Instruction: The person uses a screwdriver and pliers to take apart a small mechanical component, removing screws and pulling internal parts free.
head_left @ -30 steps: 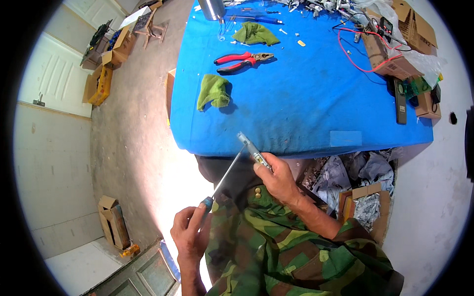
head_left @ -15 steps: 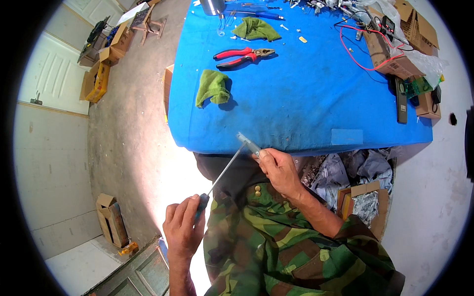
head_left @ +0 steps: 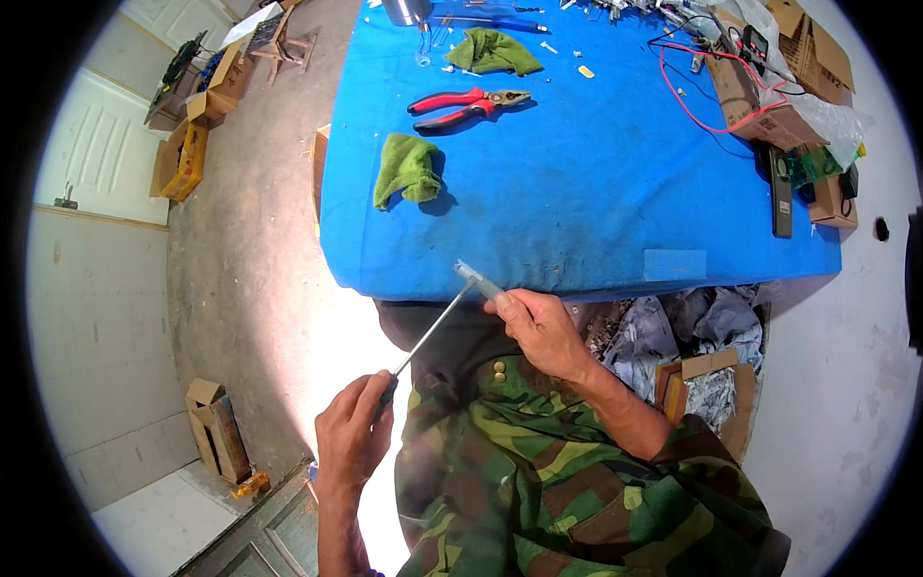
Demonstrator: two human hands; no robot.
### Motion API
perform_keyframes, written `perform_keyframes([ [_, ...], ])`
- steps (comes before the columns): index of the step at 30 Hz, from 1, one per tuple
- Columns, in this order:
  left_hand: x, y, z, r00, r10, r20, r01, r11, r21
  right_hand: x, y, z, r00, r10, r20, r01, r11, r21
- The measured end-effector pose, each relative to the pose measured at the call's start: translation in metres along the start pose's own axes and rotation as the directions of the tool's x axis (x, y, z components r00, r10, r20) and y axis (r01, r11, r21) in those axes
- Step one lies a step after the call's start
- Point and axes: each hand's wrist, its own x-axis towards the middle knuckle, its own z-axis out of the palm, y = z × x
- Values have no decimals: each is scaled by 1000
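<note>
My left hand (head_left: pixel 354 433) is closed round the dark handle of a screwdriver (head_left: pixel 431 332), whose long metal shaft points up and to the right. The shaft's tip touches a slim, pale grey, semi-clear part (head_left: pixel 478 280) of a kind I cannot make out. That part's lower end is pinched between the thumb and fingers of my right hand (head_left: pixel 540 330). Both hands are in front of the near edge of the blue-covered table (head_left: pixel 577 212). My fingers hide most of the screwdriver's handle and the lower end of the grey part.
On the table lie red-handled pliers (head_left: pixel 469 108), a folded green cloth (head_left: pixel 408 171) and another green cloth (head_left: pixel 494 52). A metal cup (head_left: pixel 408 10) stands at the far edge. Cardboard boxes (head_left: pixel 755 106) and a red wire (head_left: pixel 673 94) are at the right. Below is crumpled wrapping (head_left: pixel 642 332).
My left hand has turned on the screwdriver handle, and its fingers now cover more of it. The tip stays against the grey part. My right hand keeps its hold, and the view has shifted slightly.
</note>
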Motion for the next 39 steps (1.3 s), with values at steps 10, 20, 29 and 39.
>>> perform_keyframes([
  [10, -1, -17, 8, 990, -114, 86, 136, 937, -323, 0, 0, -3, 998, -62, 33, 64, 994, -89],
  [20, -10, -17, 11, 924, -304, 232, 382, 762, -522, 3, 6, -1, 995, -96, 25, 98, 988, -122],
  [29, -3, 5, 0, 995, -97, 30, 99, 991, -95, 3, 6, 2, 995, -100, -13, 98, 990, -99],
  [39, 1, 15, -12, 996, -80, 24, 81, 995, -60, 2, 6, -1, 997, -73, 9, 74, 993, -90],
])
